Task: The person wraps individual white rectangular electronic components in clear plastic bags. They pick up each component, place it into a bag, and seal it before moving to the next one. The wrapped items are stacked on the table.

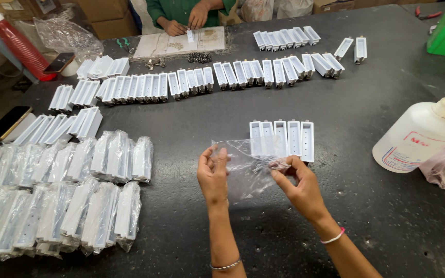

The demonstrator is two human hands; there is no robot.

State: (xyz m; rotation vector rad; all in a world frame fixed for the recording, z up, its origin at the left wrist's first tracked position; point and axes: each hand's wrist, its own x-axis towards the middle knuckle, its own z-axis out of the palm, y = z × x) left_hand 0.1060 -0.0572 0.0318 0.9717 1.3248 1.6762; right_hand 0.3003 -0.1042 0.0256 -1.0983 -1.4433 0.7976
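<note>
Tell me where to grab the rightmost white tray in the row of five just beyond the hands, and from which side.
Probably take the rightmost white tray by its two long side walls, near mid-length, coming from above and the right. It lies flat with its open side up, its left wall against the neighbouring tray, while its right side faces bare table. Both hands, left hand and right hand, hold a clear plastic bag.

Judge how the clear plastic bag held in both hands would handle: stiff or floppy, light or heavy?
The clear plastic bag looks floppy: it sags and wrinkles between the left hand and right hand. Probably very light, being thin and see-through. Likely slippery, given its glossy surface.
</note>
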